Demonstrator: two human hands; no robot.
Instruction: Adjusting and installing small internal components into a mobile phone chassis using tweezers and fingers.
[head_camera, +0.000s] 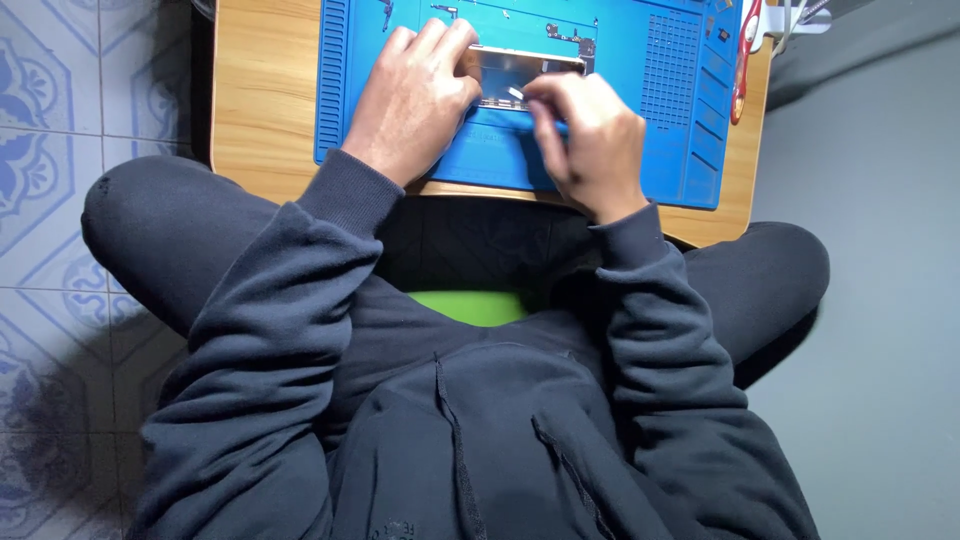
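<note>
Dark hooded sweatshirt (480, 440) fills the lower view, worn by a person seated cross-legged over a green cushion (470, 305) on a patterned tile floor (50, 150). Beyond the knees stands a low wooden table (265, 110) carrying a blue repair mat (600, 150) with ridged edges and small compartments.

On the mat lies an opened phone frame (520, 72), a thin, shiny metal shell, flat and between the two hands. The left hand (415, 100) rests on the frame's left end, fingers curled over its edge and pressing it down. The right hand (590, 140) has its fingers closed in a pinch on a small pale piece (514, 94) just above the frame's lower edge; what the piece is cannot be told.

The frame looks light, stiff and slippery, with delicate insides; it is probably safest held by its outer edges. Small loose parts (570, 38) lie above it, and a red-handled tool (745, 60) sits at the mat's right edge.
</note>
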